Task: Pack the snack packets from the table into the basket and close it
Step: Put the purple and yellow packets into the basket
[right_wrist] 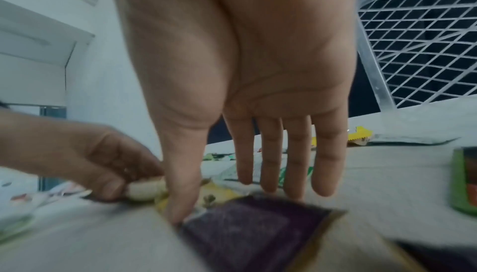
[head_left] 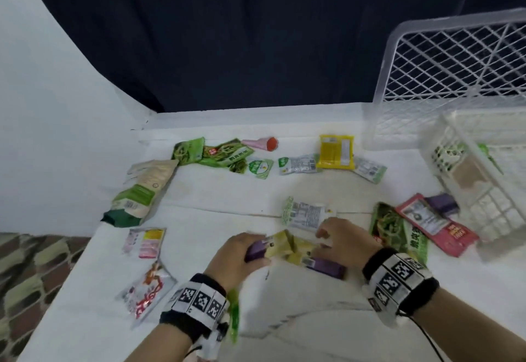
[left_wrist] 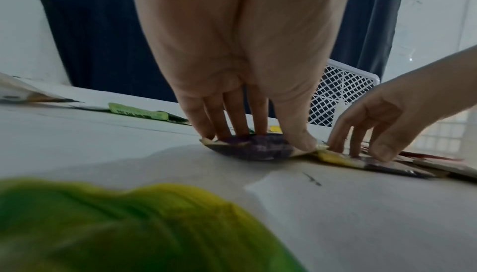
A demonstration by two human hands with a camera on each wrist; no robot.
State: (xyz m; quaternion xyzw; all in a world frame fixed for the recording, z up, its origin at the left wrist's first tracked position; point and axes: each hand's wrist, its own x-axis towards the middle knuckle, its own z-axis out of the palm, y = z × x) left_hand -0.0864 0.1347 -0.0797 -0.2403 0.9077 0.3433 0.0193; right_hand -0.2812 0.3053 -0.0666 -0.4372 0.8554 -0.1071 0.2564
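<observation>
While the white basket (head_left: 484, 191) sits with its lid up at the table's (head_left: 313, 319) far right, the left hand (head_left: 239, 256) pinches one purple packet (left_wrist: 260, 147). The right hand (head_left: 344, 242), fingers straight, touches another purple packet (head_left: 327, 266) just beside it.

Snack packets are scattered over the white worktop (head_left: 216, 196). A white lattice plastic basket (head_left: 484, 191) is set at the far right, its mesh lid (head_left: 455, 71) raised behind it. A large beige-and-green pouch (head_left: 139, 191) is laid at the far left, a yellow packet (head_left: 336, 151) left of the basket.
</observation>
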